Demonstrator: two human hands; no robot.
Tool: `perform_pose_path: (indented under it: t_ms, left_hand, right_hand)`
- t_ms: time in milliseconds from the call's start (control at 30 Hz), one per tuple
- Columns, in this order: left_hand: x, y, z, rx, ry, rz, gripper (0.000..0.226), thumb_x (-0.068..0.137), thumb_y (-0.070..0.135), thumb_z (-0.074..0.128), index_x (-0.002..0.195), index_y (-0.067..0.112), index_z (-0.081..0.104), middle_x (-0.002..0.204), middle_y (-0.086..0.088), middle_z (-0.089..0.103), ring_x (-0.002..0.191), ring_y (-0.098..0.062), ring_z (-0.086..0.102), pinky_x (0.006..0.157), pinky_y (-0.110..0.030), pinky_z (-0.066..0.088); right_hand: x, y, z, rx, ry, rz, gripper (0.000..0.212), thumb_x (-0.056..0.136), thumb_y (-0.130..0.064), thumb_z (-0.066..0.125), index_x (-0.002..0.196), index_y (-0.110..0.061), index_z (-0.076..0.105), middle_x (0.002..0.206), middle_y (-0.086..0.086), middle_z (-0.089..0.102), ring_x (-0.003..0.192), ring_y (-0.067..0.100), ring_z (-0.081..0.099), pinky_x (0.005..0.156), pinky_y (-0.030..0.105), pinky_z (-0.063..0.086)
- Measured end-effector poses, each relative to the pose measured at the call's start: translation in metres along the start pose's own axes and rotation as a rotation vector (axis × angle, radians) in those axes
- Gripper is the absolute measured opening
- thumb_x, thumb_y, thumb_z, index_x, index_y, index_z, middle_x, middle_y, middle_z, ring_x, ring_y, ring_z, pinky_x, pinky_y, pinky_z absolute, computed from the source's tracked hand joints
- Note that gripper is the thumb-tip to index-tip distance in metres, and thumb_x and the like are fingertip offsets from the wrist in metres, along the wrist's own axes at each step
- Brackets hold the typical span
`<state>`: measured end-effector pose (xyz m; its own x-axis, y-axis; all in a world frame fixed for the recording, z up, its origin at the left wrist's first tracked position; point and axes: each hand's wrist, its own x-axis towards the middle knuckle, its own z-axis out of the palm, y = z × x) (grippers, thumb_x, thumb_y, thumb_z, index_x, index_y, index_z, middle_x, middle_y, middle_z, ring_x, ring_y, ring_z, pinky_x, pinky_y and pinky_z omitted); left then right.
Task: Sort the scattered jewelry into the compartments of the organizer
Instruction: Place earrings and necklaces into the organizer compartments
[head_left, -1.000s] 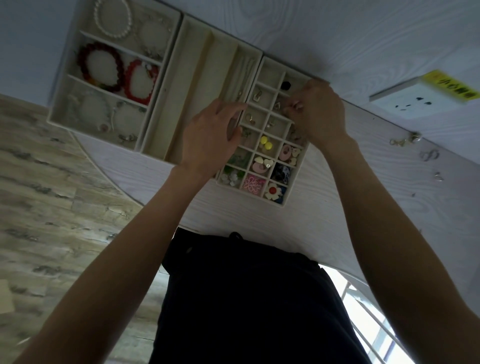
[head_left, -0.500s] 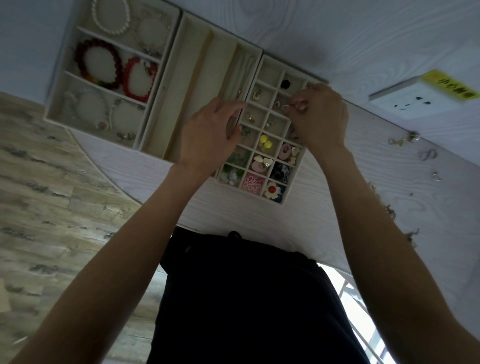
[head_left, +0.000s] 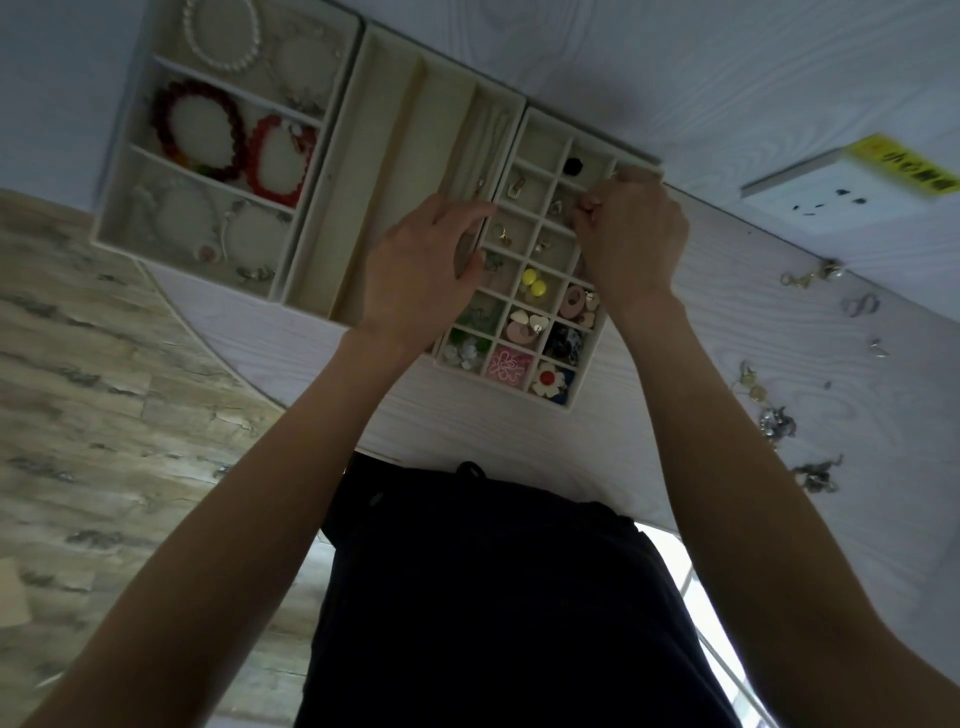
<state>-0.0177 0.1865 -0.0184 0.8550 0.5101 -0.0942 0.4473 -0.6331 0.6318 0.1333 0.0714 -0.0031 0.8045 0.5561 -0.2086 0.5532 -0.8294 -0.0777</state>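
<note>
The beige grid organizer (head_left: 540, 143) lies on the white table with earrings in many of its small cells. My right hand (head_left: 631, 239) hovers over its upper right cells with curled fingers. Its fingertips pinch a tiny piece of jewelry that is barely visible. My left hand (head_left: 421, 270) rests with relaxed fingers on the wall between the grid and the long-compartment tray (head_left: 384, 182). A third tray (head_left: 234, 98) at the left holds red, dark and pearl bracelets. Loose jewelry (head_left: 776, 421) lies scattered on the table at the right.
A white power strip (head_left: 852, 192) with a yellow label sits at the far right. More small pieces (head_left: 810, 275) lie near it. The table's curved edge (head_left: 249, 384) borders wooden flooring on the left. My dark-clothed body fills the lower middle.
Almost nothing has moved. My right hand's pinching fingertips have crept slightly left over the grid cells, and my left hand has stayed on the tray wall.
</note>
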Motion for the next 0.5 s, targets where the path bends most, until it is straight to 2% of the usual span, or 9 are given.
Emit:
perform_pose_path:
  t_ms: [167,500]
  left_hand:
    - [-0.0009,0.0018,0.0006,0.001,0.002,0.005,0.039,0.087,0.021,0.06,0.126,0.022,0.057,0.105,-0.003,0.06,0.086,-0.018,0.059,0.071,-0.025,0.045]
    - [-0.0006,0.0015,0.0,0.005,0.011,0.017,0.04,0.086,0.021,0.06,0.126,0.021,0.057,0.106,-0.004,0.061,0.087,-0.018,0.059,0.072,-0.024,0.044]
  right_hand:
    - [0.0021,-0.0006,0.0008,0.006,0.002,-0.017,0.024,0.095,-0.028,0.049,0.106,-0.021,0.07,0.109,0.004,0.062,0.092,0.027,0.061,0.064,0.026,0.032]
    - [-0.0018,0.0009,0.0001,0.12,0.025,-0.012,0.022,0.092,-0.032,0.054,0.108,-0.028,0.069,0.113,-0.001,0.061,0.094,0.022,0.06,0.067,0.024,0.033]
